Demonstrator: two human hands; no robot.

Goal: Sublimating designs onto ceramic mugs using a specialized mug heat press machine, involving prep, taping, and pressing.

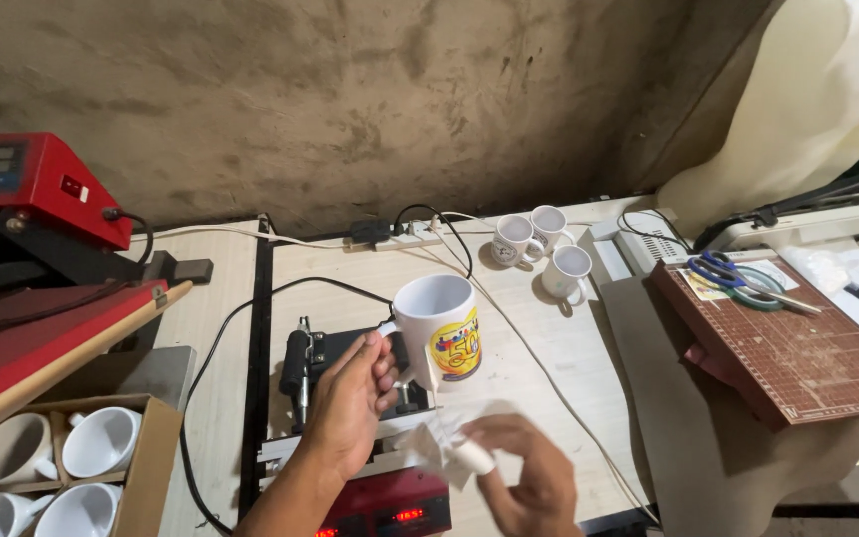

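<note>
- One left hand (pixel 350 403) grips a single white ceramic mug (pixel 439 328) by its handle, fingers wrapped tight, holding it upright above the counter (pixel 539 338). The mug is glossy, cylindrical and carries one bright yellow and multicoloured print on its side.
- One right hand (pixel 524 477), blurred, is pinched on one crumpled sheet of white paper (pixel 444 443), just below the mug and just right of the left hand. The two hands are near each other but apart.
- Directly under the left hand sits one mug press (pixel 340 373), black metal with a lever, and a red control box (pixel 390 507) at its near end with two glowing red readouts.
- Beyond the hands, toward the wall, three plain white mugs (pixel 539 249) stand in a tight cluster, all open-side up.
- To the left of the left hand, one brown cardboard box (pixel 151 447) holds four white mugs lying on their sides, smooth and shiny.
- Further left and above that box stands one flat heat press (pixel 37 249), red painted metal with a black frame.
- Behind the held mug, one white power strip (pixel 400 237) lies by the wall, with several black and white cables running from it across the pale wood-grain counter.
- Well to the right of the right hand lies one brown cutting board (pixel 787 348) marked with a fine grid, scuffed on top.
- On its far edge rests one pair of scissors (pixel 733 273) with blue handles.
</note>
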